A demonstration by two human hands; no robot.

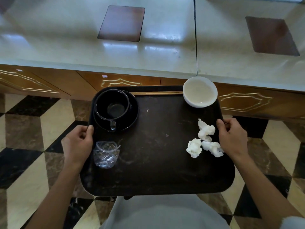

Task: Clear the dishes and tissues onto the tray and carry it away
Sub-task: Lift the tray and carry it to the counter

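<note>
Holding the dark tray [156, 162] off the table, over the patterned floor [24, 162], the person grips it at both side edges. The left hand [77, 144] is closed over the left rim, its thumb lying on top of the edge and the fingers curled under. The right hand [232, 139] is clamped on the right rim in the same way, thumb on top.

On the tray's far left corner sits a black cup [112, 104] on a black saucer [130, 116]; the cup looks empty, its handle pointing toward the person. Near the left hand a crumpled clear plastic cup [105, 154] lies on its side, with nothing visible inside. At the far right corner a white bowl [199, 91] holds a pale, cloudy liquid and overlaps the tray's rim. A pair of chopsticks [156, 93] lies along the far edge between saucer and bowl. Three wadded white tissues [204, 141] rest close together just beside the right hand.

The tray's surface is scuffed and speckled, with rounded corners. Beyond it stands the pale glossy table [66, 52] with dark square insets [122, 23] and a carved wooden side.
</note>
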